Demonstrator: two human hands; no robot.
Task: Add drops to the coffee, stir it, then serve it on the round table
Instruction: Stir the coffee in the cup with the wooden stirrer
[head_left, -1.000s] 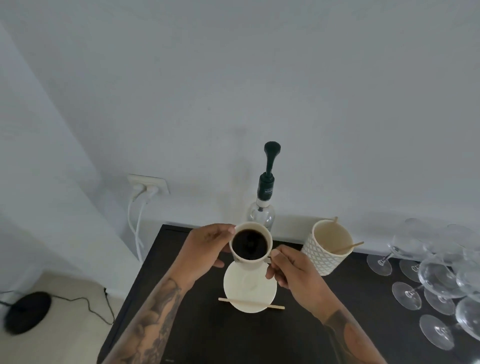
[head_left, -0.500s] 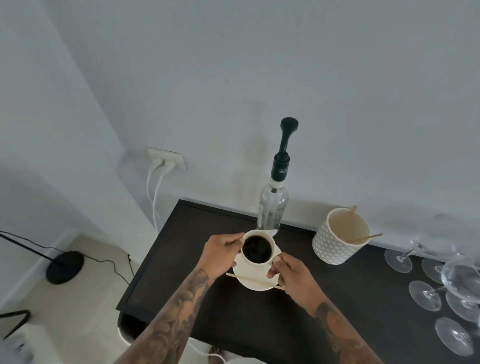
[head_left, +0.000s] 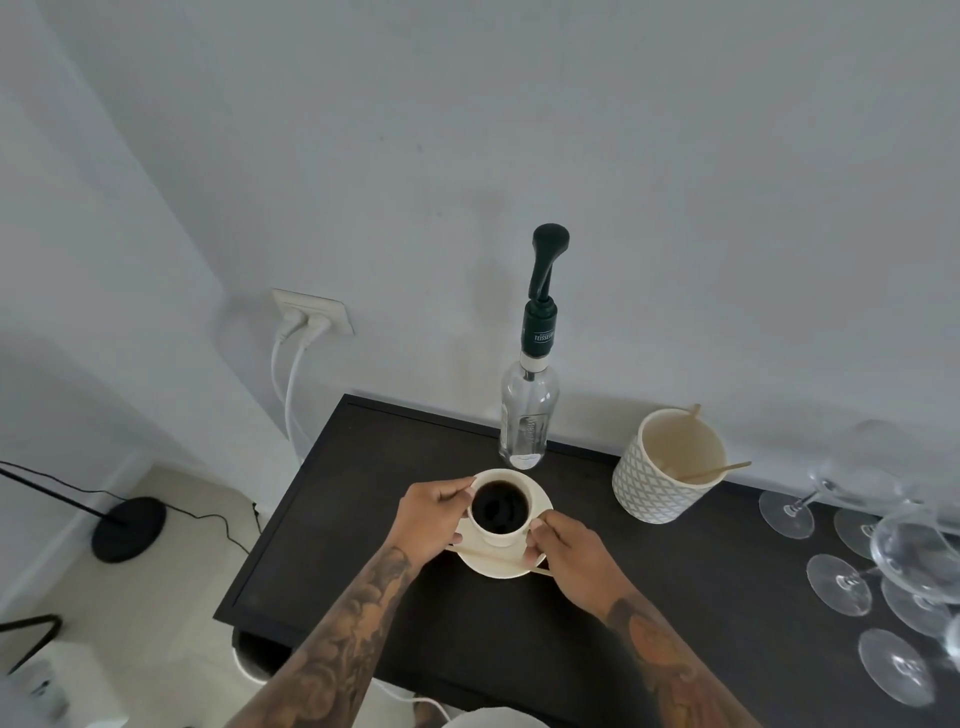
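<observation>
A cream cup of black coffee (head_left: 500, 506) stands on a cream saucer (head_left: 541, 500) near the left end of the black table (head_left: 358, 499). A wooden stirrer (head_left: 491, 559) lies across the saucer's near edge. My left hand (head_left: 431, 519) grips the cup's left side, with fingers curled at the saucer's edge. My right hand (head_left: 569, 558) grips the right side the same way, thumb against the cup. I cannot tell whether the saucer is off the table. A clear syrup bottle with a dark pump (head_left: 530, 415) stands just behind. No round table is in view.
A patterned pot holding wooden stirrers (head_left: 655, 491) stands at the back right. Several upturned wine glasses (head_left: 841, 582) crowd the table's right end. On the wall at left is a socket with white plugs (head_left: 311, 312). A black lamp base and cable (head_left: 127, 527) lie on the floor.
The cup, held above the saucer a second ago, has come down onto it. Both hands stay on it. My view has risen and drawn back from the table.
</observation>
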